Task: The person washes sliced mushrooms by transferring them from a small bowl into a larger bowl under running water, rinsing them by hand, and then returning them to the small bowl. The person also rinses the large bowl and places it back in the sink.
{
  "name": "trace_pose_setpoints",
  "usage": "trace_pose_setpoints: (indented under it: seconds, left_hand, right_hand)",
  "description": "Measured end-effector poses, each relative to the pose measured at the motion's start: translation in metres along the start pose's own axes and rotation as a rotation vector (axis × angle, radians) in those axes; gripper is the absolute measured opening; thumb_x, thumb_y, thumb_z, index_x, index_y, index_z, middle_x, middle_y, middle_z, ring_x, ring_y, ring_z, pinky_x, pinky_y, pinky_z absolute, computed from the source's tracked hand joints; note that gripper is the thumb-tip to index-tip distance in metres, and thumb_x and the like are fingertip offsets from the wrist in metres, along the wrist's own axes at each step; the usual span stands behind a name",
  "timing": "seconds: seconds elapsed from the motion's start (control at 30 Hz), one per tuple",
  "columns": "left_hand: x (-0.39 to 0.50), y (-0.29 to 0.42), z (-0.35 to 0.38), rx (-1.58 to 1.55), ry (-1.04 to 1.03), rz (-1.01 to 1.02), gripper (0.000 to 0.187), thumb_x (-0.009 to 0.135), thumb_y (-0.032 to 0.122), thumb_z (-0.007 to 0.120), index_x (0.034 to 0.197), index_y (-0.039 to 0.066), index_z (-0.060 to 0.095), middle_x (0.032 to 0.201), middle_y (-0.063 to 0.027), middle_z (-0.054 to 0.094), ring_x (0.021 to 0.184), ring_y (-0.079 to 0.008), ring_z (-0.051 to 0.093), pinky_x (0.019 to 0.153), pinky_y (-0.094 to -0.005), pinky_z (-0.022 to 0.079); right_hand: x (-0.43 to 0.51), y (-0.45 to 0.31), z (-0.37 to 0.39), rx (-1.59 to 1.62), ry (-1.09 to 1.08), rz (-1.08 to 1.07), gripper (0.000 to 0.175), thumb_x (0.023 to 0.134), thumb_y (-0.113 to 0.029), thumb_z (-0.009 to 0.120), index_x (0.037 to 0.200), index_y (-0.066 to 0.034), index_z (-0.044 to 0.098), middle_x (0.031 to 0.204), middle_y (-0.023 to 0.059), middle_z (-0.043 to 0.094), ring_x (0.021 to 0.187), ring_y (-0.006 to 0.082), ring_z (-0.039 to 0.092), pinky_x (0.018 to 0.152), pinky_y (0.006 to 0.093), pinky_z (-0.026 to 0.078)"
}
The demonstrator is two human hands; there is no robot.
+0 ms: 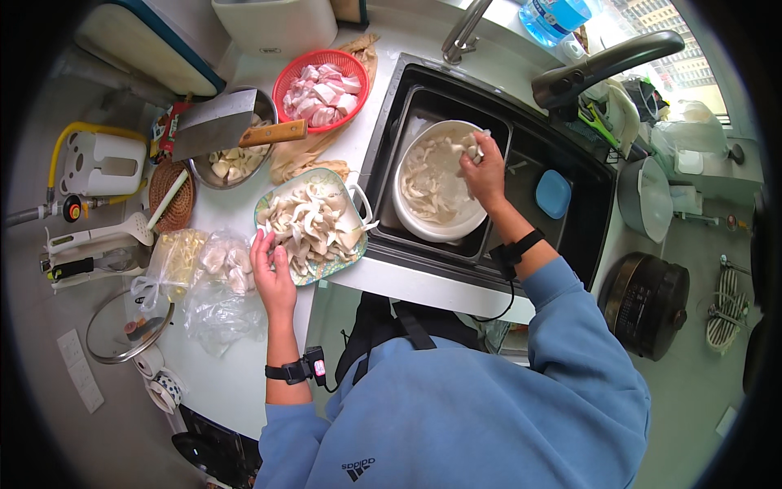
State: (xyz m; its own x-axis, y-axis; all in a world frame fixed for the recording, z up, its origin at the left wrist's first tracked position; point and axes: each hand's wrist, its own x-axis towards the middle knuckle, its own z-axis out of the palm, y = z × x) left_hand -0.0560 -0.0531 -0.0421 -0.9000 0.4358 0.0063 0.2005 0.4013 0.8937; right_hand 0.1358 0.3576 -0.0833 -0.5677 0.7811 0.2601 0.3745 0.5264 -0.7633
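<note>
My right hand (486,174) is closed around a clump of pale torn mushroom strips (465,147) over a white bowl (441,235). More strips float in the cloudy water of that bowl, which stands in the left basin of a black sink (418,110). My left hand (276,272) rests at the near-left edge of a patterned dish (333,177) with a white handle, thumb and fingers apart. Whether its fingertips press on the dish is hard to tell. A heap of torn mushrooms (311,223) fills the dish.
A cleaver (220,128) lies across a metal bowl (269,104) of cut pieces, beside a red basket (365,91) of raw meat chunks. Plastic bags (223,293) lie left of my left hand. A faucet (605,61) overhangs the right basin, which holds a blue dish (553,194).
</note>
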Motion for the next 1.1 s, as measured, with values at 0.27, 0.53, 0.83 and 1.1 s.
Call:
trace_pose_setpoints:
  seconds: [0.27,0.53,0.83,1.1]
  left_hand:
    - [-0.001,-0.008,-0.003,-0.066,-0.026,-0.008,0.048,0.105,0.018,0.058,0.147,-0.002,0.047,0.153,-0.0175,0.045,0.132,-0.0278,0.053,0.105,-0.0398,0.048]
    - [-0.001,-0.009,-0.002,-0.138,-0.033,-0.049,0.056,0.105,0.021,0.06,0.151,-0.001,0.04,0.152,-0.0181,0.045,0.134,-0.0299,0.052,0.107,-0.0421,0.047]
    - [-0.001,-0.011,-0.002,-0.078,-0.028,-0.02,0.061,0.1,0.027,0.066,0.149,0.0,0.042,0.149,-0.0194,0.048,0.13,-0.0307,0.055,0.105,-0.0421,0.048]
    - [0.003,-0.002,-0.006,-0.027,-0.068,0.006,0.06,0.1,0.022,0.066,0.151,0.002,0.04,0.152,-0.0171,0.046,0.136,-0.0305,0.051,0.11,-0.0432,0.044]
  right_hand:
    - [0.003,-0.025,-0.012,0.341,0.16,0.034,0.031,0.093,0.001,0.066,0.122,-0.0045,0.058,0.118,0.0042,0.061,0.104,0.0139,0.06,0.094,0.0292,0.05]
    - [-0.006,-0.015,0.008,0.19,0.214,-0.021,0.03,0.088,-0.001,0.067,0.118,-0.0032,0.061,0.11,0.0096,0.065,0.1,0.0205,0.064,0.09,0.0321,0.051]
    - [-0.027,0.031,0.023,-0.041,-0.035,0.328,0.04,0.083,-0.007,0.069,0.122,-0.0055,0.064,0.113,0.0128,0.069,0.102,0.0318,0.069,0.09,0.0405,0.054]
    - [-0.024,0.01,0.019,-0.098,-0.01,0.268,0.038,0.083,-0.006,0.067,0.121,-0.0057,0.064,0.11,0.014,0.069,0.097,0.0304,0.07,0.088,0.0393,0.055]
